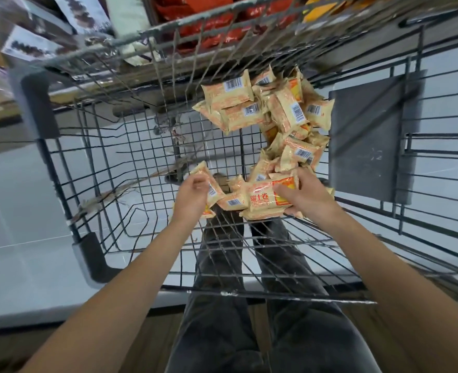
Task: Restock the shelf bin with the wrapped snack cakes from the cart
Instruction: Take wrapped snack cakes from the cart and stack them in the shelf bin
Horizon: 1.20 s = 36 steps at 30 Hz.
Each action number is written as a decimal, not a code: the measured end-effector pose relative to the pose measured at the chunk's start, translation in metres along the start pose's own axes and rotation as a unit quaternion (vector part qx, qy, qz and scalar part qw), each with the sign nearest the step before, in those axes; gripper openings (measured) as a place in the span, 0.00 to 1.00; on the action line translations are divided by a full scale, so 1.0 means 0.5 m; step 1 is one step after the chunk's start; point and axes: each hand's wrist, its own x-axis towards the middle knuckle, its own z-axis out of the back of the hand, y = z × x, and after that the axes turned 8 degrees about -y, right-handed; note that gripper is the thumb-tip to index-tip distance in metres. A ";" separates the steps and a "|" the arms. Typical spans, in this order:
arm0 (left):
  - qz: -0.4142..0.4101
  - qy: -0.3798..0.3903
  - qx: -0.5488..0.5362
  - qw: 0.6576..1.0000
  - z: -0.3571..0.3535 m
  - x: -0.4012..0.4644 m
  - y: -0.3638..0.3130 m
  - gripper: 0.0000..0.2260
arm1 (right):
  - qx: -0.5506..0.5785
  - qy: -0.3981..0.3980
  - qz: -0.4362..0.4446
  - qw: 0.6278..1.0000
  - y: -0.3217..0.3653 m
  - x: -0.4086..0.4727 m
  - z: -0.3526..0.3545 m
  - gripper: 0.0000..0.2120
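Both hands gather stock inside the wire cart. Left hand curls round one wrapped cake; right hand clasps another cake. The remaining cakes lie heaped toward the cart's far right corner.

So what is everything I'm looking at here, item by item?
Snack cakes: a loose pile, too many to count, pale yellow and orange wrappers with barcodes, in the far right part of the cart.
Cart: one, dark wire basket with grey corner guards, in front of the person.
Flap: one, dark grey panel, on the cart's right side.
Red packets: several, red-orange, beyond the cart at the top.
Floor: pale grey, under the cart.
Trousers: dark grey, seen through the wire.
Left hand: holds one wrapped cake.
Right hand: grips a few cakes at the near edge of the pile.
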 end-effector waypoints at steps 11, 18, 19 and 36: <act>0.076 -0.022 0.203 0.976 -0.108 0.119 0.052 0.38 | -0.064 -0.020 -0.006 0.998 -0.047 0.008 -0.050 0.09; 0.183 -0.104 0.131 0.969 -0.142 0.132 0.043 0.35 | -0.032 -0.017 -0.008 0.999 -0.055 0.013 -0.052 0.10; 0.186 -0.103 0.091 0.973 -0.133 0.126 0.043 0.33 | -0.029 -0.019 -0.003 0.999 -0.053 0.013 -0.051 0.11; 0.142 0.321 -0.273 0.896 0.001 -0.064 -0.048 0.17 | 0.060 -0.123 -0.005 0.991 -0.028 -0.030 -0.002 0.07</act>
